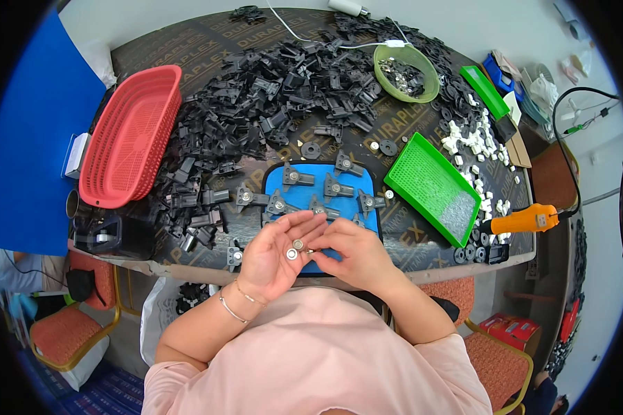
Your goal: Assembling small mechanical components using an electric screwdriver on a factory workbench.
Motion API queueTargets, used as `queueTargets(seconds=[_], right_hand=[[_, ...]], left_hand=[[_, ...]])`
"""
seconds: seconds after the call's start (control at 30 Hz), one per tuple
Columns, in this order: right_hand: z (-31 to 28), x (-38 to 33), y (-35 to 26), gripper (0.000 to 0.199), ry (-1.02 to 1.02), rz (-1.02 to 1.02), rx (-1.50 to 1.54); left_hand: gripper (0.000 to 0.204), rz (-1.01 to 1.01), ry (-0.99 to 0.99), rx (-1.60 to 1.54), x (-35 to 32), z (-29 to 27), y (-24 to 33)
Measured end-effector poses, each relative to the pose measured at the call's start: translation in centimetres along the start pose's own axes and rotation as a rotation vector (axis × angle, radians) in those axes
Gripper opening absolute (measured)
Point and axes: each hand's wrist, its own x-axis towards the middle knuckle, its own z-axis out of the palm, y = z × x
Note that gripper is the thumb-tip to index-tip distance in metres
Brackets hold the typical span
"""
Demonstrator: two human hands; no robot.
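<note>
My left hand point(259, 259) is turned palm up and slightly cupped, with its fingers stretched toward the right. Lying in that palm are small round metal discs point(292, 254). Right beside it, my right hand point(356, 254) pinches a small metal piece point(310, 251) between thumb and fingertips; its exact shape is mostly hidden. Both hands hover over the near part of a blue mat point(317, 170). Several black plastic brackets point(296, 177) are laid out on and around the mat, many with a round metal disc set in them. The hands cover some of these brackets.
A large heap of black plastic parts point(270, 90) spreads behind the mat. At left stands a red basket point(128, 138). To the right are a green tray point(412, 181) of small pieces, an orange electric screwdriver point(526, 220), white parts point(464, 138) and a yellow-green bowl point(429, 86).
</note>
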Motion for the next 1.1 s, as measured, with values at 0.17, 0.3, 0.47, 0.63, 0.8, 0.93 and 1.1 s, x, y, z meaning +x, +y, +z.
queueTargets(seconds=[0.17, 0.3, 0.47, 0.63, 0.8, 0.93, 1.1], right_hand=[[-1.7, -1.3, 2.0, 0.015, 0.28, 0.079, -0.057], [-3.4, -3.4, 5.4, 0.014, 0.347, 0.102, -0.332], [-2.6, -4.3, 6.9, 0.016, 0.204, -0.151, -0.64], [-2.8, -4.4, 6.4, 0.016, 0.108, -0.14, -0.644], [-3.1, -4.2, 6.2, 0.016, 0.054, -0.043, -0.553], [-3.2, -4.1, 5.9, 0.014, 0.067, -0.035, -0.523], [-3.3, -3.8, 5.7, 0.01, 0.123, -0.004, -0.47]], left_hand=[[0.039, -0.019, 0.056, 0.01, 0.0, 0.3, -0.3], [0.038, -0.005, 0.061, 0.044, -0.1, 0.4, 0.0], [0.038, -0.031, 0.053, 0.021, 0.3, 0.5, -0.4], [0.038, -0.009, 0.05, 0.029, 0.2, 0.3, -0.1], [0.038, -0.01, 0.049, 0.004, 0.3, 0.3, -0.1], [0.037, -0.01, 0.032, 0.017, 0.3, 0.4, -0.1], [0.036, -0.015, 0.024, 0.026, 0.4, 0.6, -0.2]])
